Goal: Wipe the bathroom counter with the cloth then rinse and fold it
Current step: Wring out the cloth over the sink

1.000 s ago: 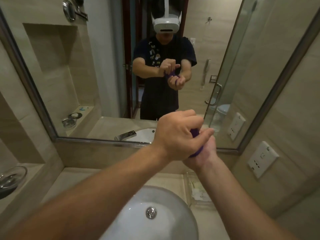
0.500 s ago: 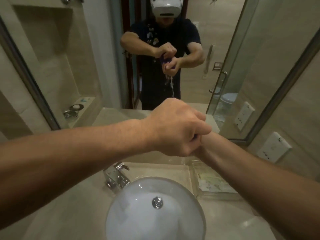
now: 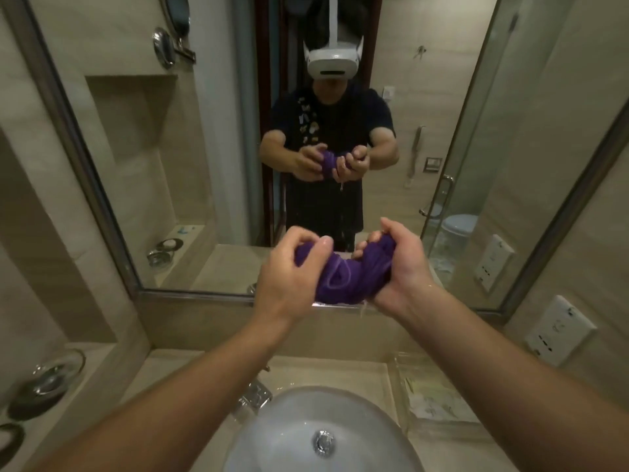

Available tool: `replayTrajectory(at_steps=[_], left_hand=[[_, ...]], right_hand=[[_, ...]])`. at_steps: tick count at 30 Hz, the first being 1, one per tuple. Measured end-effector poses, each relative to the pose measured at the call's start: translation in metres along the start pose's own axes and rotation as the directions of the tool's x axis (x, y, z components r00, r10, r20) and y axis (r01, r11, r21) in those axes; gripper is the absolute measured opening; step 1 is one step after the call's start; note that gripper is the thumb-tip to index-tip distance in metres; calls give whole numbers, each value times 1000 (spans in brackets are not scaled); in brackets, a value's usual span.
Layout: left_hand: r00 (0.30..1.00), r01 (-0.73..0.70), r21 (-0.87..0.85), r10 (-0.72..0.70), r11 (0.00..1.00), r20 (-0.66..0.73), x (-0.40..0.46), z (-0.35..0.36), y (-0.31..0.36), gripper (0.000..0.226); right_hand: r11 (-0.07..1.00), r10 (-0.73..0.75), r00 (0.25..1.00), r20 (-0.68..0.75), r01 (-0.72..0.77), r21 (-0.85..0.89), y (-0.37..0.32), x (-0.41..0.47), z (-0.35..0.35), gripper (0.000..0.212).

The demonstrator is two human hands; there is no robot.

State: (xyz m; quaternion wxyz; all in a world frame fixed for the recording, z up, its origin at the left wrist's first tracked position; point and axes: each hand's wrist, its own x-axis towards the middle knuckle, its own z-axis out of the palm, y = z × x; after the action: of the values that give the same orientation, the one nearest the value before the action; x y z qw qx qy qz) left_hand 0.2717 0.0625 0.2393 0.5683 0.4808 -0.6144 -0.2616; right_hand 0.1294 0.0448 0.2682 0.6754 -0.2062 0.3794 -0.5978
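A wet purple cloth (image 3: 340, 275) is bunched and twisted between both my hands, held high over the white sink basin (image 3: 272, 434). My left hand (image 3: 286, 277) grips its left end with curled fingers. My right hand (image 3: 398, 264) grips the right end from the side. A thin thread of water hangs under the cloth near my right wrist. The beige counter (image 3: 190, 373) surrounds the basin. The mirror (image 3: 204, 148) in front repeats both hands and the cloth.
A chrome tap (image 3: 255, 395) stands at the basin's back left, and the drain (image 3: 322, 441) sits in its middle. A clear tray (image 3: 432, 400) with packets lies on the right. A glass dish (image 3: 51, 376) rests on the left ledge. Wall sockets (image 3: 558, 330) are on the right.
My hands were stacked tight together, wringing the cloth and hiding it. They have since moved apart side by side, and the purple cloth now shows between them. The view tilted up.
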Motion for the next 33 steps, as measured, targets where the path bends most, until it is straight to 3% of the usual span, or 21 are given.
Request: replayTrajectory(at_steps=[1, 2, 5, 8, 11, 13, 15, 18, 21, 24, 29, 33], left_hand=[[991, 134, -86, -132, 987, 28, -4, -3, -6, 33], [984, 179, -101, -175, 979, 47, -9, -6, -12, 48], [992, -8, 62, 0, 998, 125, -28, -8, -15, 75], [986, -39, 73, 26, 997, 167, -28, 0, -7, 56], [994, 69, -81, -62, 994, 92, -16, -1, -3, 16], [990, 109, -153, -93, 982, 109, -10, -6, 0, 9], [977, 126, -238, -79, 963, 200, -8, -7, 6, 17], [940, 184, -344, -62, 921, 336, -10, -5, 19, 25], [896, 348, -538, -103, 768, 433, -14, -3, 33, 36], [883, 313, -537, -33, 783, 468, -17, -2, 39, 39], [866, 276, -524, 27, 806, 499, 2, -9, 66, 42], [703, 258, -268, 10, 928, 711, 17, -14, 88, 49]], right_hand=[[999, -30, 998, -47, 31, 16, -7, -5, 4, 39], [998, -65, 995, -75, 65, 1, -13, -7, 7, 40], [972, -89, 996, -33, 79, -223, -10, -15, 17, 40], [769, -172, 985, -6, 130, -626, -1, -25, 24, 50], [476, -362, 923, 132, 305, -825, -7, -39, 36, 52], [340, -417, 881, 225, 381, -860, -16, -46, 42, 53], [272, -444, 848, 291, 436, -858, -28, -53, 50, 52], [270, -470, 800, 374, 533, -802, -48, -70, 72, 50], [217, -494, 758, 425, 581, -784, -66, -80, 94, 50], [57, -547, 692, 472, 593, -803, -79, -80, 102, 50], [-50, -600, 636, 485, 575, -817, -103, -85, 91, 51], [-41, -703, 539, 463, 620, -784, -118, -91, 96, 51]])
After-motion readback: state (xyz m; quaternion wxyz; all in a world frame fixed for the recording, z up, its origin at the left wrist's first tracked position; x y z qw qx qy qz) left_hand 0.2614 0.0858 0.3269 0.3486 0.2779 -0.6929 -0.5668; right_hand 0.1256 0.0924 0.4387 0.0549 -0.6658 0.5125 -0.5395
